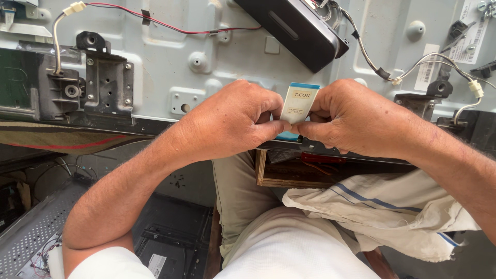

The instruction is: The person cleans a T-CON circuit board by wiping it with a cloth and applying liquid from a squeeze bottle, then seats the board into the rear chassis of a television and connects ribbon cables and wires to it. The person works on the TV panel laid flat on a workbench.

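Both my hands meet at the near edge of a large grey metal back panel (232, 46). Between them stands a short flat ribbon cable (299, 103), white with blue ends and small print. My left hand (232, 121) pinches its lower left edge with thumb and fingertips. My right hand (351, 116) pinches its lower right edge. The cable's bottom end is hidden behind my fingers.
A black speaker box (294, 28) lies on the panel above my hands. A dark metal bracket (106, 77) is screwed on at the left. Red and black wires (175, 28) and white cables (444, 62) run across the panel. A striped white cloth (382, 212) lies on my lap.
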